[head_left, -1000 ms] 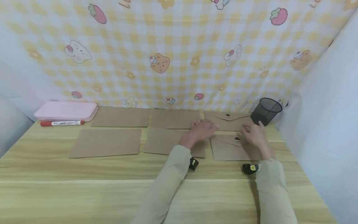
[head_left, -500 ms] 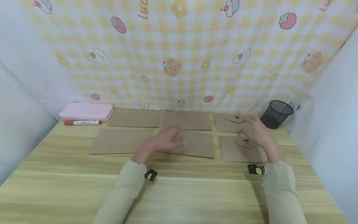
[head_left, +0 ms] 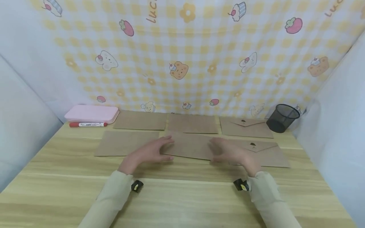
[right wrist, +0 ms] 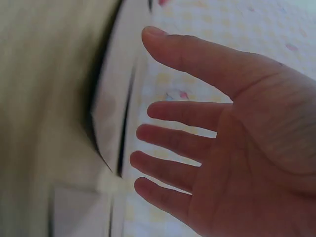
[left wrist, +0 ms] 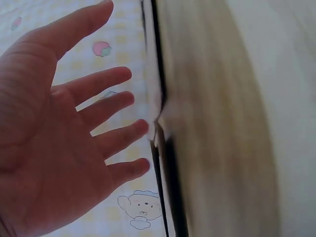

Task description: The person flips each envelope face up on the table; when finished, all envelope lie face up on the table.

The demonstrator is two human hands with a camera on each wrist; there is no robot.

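A plain brown envelope (head_left: 188, 145) lies at the middle of the front row on the wooden table. At its left end is my left hand (head_left: 149, 151), fingers spread and thumb apart, partly over the front-left envelope (head_left: 125, 142) too. My right hand (head_left: 232, 153) reaches the middle envelope's right end, its fingertips overlapping it in the head view. Behind that hand, the front-right envelope (head_left: 265, 155) shows its flap and a small hat print. Both wrist views show a palm with loosely extended fingers and nothing held: the left palm (left wrist: 59, 138) and the right palm (right wrist: 242, 143).
Along the back lie a left envelope (head_left: 139, 120), a middle envelope (head_left: 193, 123) and a flap-up right envelope (head_left: 245, 128). A pink case (head_left: 92, 113) and a red-capped marker (head_left: 88, 124) sit back left. A black mesh pen holder (head_left: 282, 118) leans at back right.
My left hand has moved left from over the middle envelopes to the front-middle one's left end. My right hand has left the right-hand envelopes and moved left. The head view has shifted.
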